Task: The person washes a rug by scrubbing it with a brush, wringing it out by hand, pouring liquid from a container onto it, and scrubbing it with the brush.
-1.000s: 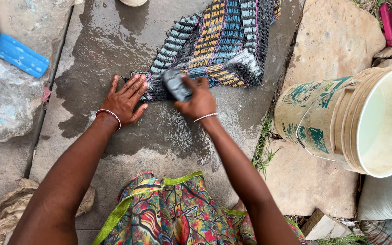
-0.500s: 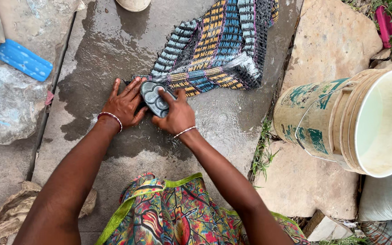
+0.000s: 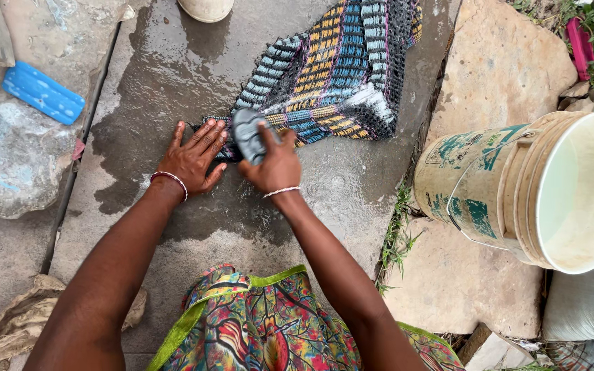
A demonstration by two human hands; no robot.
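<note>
Left hand (image 3: 197,159) open, palm down, fingers spread flat, pressing the near corner of the striped woven cloth in blue, yellow and black (image 3: 338,69) onto the wet grey concrete slab (image 3: 173,75). Right hand (image 3: 275,165) closed around a dark grey oval scrub brush (image 3: 247,134), brush sitting on the cloth's near edge, just beside the left hand's fingertips. Thin bracelet on each wrist. Cloth lies bunched and folded on the slab, spreading away from the hands toward the upper right, white suds on its right fold. Slab dark with water around the cloth and hands. Blue rectangular bar (image 3: 42,93) on the rough stone at far left, well apart from the hands. Worn pale plastic bucket with green patches (image 3: 489,185) tipped on its side at right on flat stones, mouth facing right. Pale round vessel base (image 3: 206,8) at top edge. Multicoloured patterned skirt (image 3: 262,330) at bottom. Tan rag (image 3: 22,319) at lower left
</note>
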